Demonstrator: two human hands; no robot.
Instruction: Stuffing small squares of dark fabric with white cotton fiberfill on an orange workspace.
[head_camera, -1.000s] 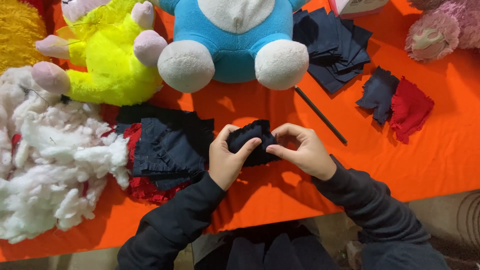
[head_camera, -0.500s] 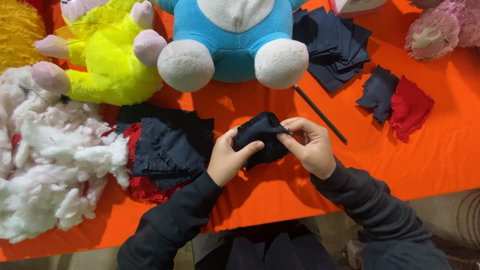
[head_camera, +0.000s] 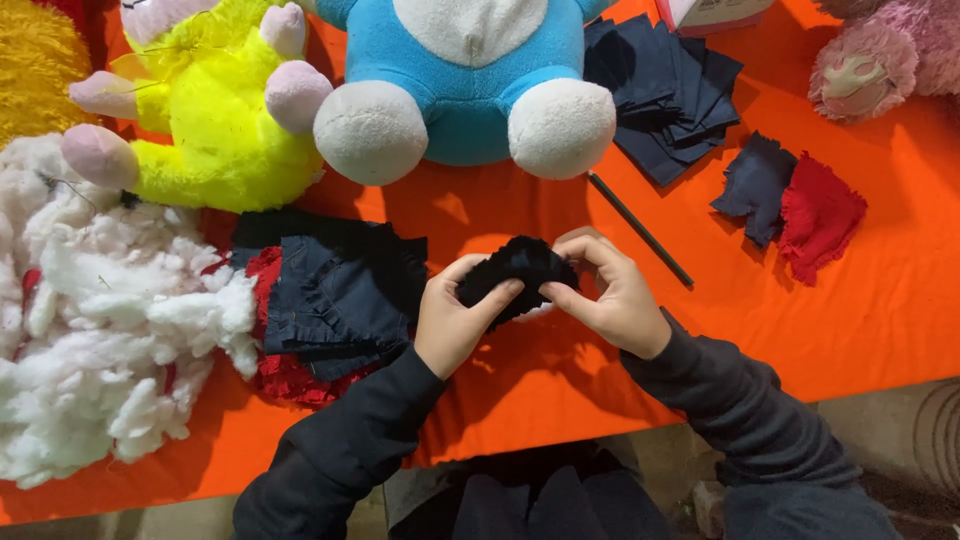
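- I see both hands meeting over the orange worktop (head_camera: 800, 330), just near of the middle, with a small black fabric piece (head_camera: 515, 268) pinched between them.
- My left hand (head_camera: 452, 320) grips the piece from the left and below, thumb on its near face; my right hand (head_camera: 610, 295) closes on its right end, fingers curled over the top.
- The piece's long axis runs left to right, spanning the gap between the hands; neither hand is nearer, both touch it.
- It seems held just above the cloth, though I cannot tell for sure.
- Left of the hands lies a stack of dark and red fabric (head_camera: 335, 300), beyond it white stuffing (head_camera: 110, 330).
- A dark pencil (head_camera: 640, 230) lies just far-right of my right hand; a blue plush toy (head_camera: 465, 85) sits farther back.
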